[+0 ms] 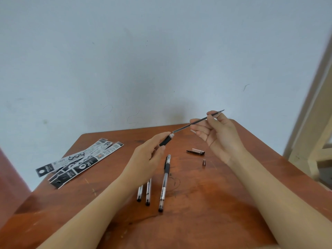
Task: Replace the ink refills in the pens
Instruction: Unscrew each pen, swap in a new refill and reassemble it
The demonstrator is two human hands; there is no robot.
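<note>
The right hand [219, 133] has thumb and forefinger pinched on a thin dark refill [197, 121] up near its writing tip, with the other fingers loosely curled. The left hand [145, 159] is wrapped round the pen barrel [166, 140] at the black grip. Both are held up over the table [215, 203]. The refill's back end sits just in the barrel mouth and most of it is out in the air, pointing toward 2 o'clock.

What looks like the pen's cap [195, 151] lies just below the right hand, at about 4 o'clock from the barrel. The little metal cone [203, 162] stands near it, closer to the person. A whole pen [165, 177] lies at 6 o'clock from the barrel, and two more pens [143, 192] poke out from under the left forearm.

What could go wrong:
- That refill is skinny, so any sideways pull against the barrel mouth would probably bend or kink it.
- The cone is tiny and loose, so one sleeve-less forearm sweep could likely send it rolling off.
- Fingers that close to the tip could mean ink smudges.

The refill packs [80, 160] are fanned out at 9 o'clock. Big digits on them read something like "009" or "600", depending on which way up. There's a QR-style square too, and the rest is too small to read.
</note>
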